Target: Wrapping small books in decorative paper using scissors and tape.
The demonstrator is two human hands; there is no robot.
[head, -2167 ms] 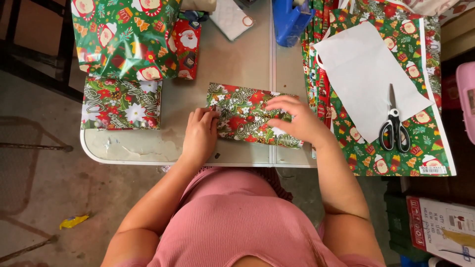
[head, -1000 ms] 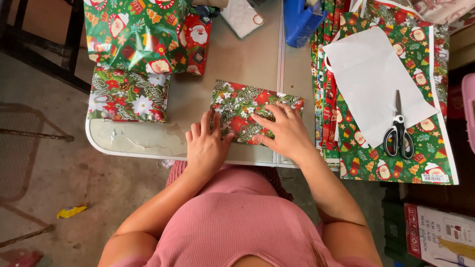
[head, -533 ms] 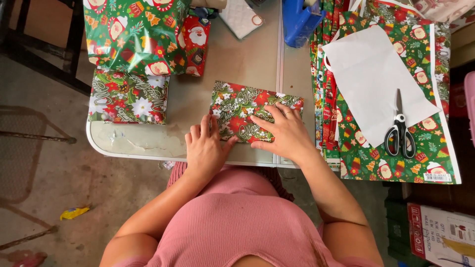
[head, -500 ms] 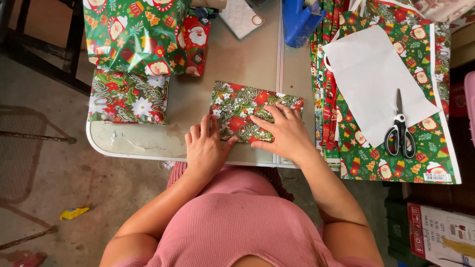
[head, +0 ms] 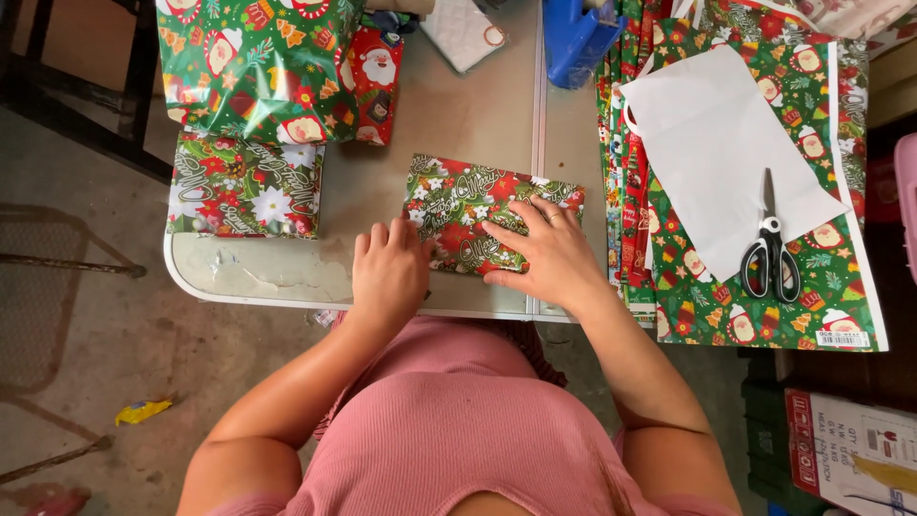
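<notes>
A flat package wrapped in green and red floral paper (head: pixel 458 205) lies on the grey table (head: pixel 458 115) near its front edge. My left hand (head: pixel 390 275) rests palm down at the package's near left corner, fingers together on the paper. My right hand (head: pixel 544 253) lies flat on the package's right half, fingers spread and pressing it down. Neither hand grips anything.
A second wrapped package (head: pixel 244 186) sits at the table's left, with larger wrapped gifts (head: pixel 258 62) behind it. Sheets of gift paper (head: pixel 764 248) with a white sheet (head: pixel 716 143) and scissors (head: pixel 772 253) lie at the right. A blue tape dispenser (head: pixel 583 38) stands at the back.
The package has been turned and pulled a little nearer the table's front edge. My right hand shifted from its right end onto its top; my left hand slid to the near left corner.
</notes>
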